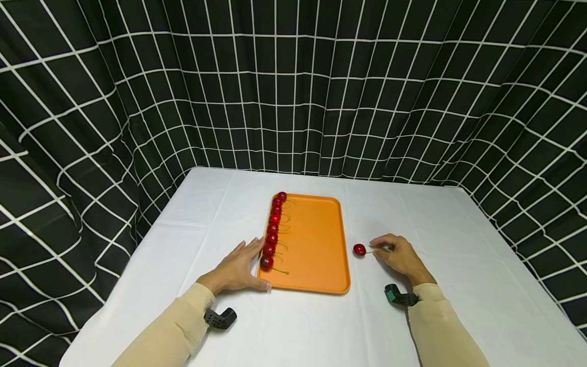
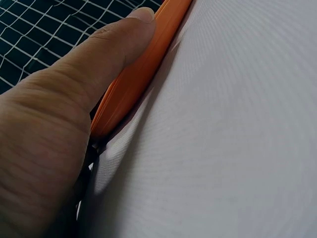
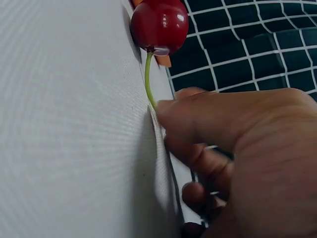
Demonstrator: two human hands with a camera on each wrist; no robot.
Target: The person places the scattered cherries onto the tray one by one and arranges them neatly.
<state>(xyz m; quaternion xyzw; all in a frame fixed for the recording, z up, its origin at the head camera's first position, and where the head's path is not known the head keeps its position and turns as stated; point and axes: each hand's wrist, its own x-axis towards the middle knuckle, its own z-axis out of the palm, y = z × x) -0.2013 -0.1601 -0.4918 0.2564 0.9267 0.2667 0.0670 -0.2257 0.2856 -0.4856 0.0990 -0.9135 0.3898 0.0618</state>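
Observation:
My right hand (image 1: 398,257) pinches the green stem of a red cherry (image 1: 359,250) between thumb and fingertips, to the right of the orange tray (image 1: 316,244). Seen from the right wrist, the cherry (image 3: 159,25) hangs off the stem's far end, just beyond the fingertips. Spread and fairly straight, the fingers of my left hand (image 1: 236,267) lie along the tray's near left corner, and its thumb (image 2: 114,47) touches the front rim. A column of several cherries (image 1: 273,228) lines the tray's left side, their stems pointing mostly right.
A white cloth (image 1: 302,331) covers the table under the tray. Dark curtains with a white grid (image 1: 293,92) stand around the back and sides. Each wrist carries a black band with a small device.

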